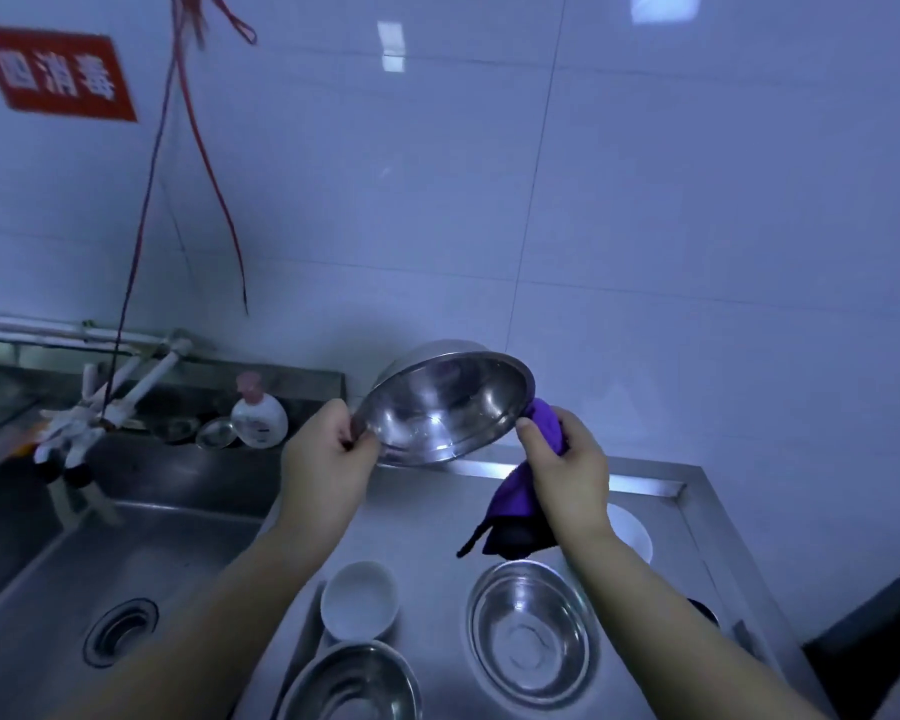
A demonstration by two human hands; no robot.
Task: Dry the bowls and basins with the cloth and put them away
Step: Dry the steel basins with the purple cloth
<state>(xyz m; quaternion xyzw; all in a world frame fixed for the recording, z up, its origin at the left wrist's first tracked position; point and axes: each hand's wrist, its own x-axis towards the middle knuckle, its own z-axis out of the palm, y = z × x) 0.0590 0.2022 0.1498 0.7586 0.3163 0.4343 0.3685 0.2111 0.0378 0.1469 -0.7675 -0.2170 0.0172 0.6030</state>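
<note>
A steel basin (pixel 445 402) is held up above the counter, tilted with its inside facing me. My left hand (pixel 323 454) pinches its left rim. My right hand (pixel 567 459) grips a purple cloth (pixel 520 506) against the basin's right rim; the cloth's tail hangs below the hand. On the steel counter (pixel 432 522) below stand a small white bowl (pixel 358 600), a steel basin (pixel 531 631) to its right and another steel basin (pixel 349 683) at the bottom edge. A white bowl (pixel 632 532) shows partly behind my right forearm.
A steel sink (pixel 74 563) with a drain lies to the left, a white tap (pixel 105 402) over it. A soap bottle (pixel 258 415) and small steel dishes (pixel 214 433) stand on the ledge behind. White tiled wall behind; the counter's edge drops off at right.
</note>
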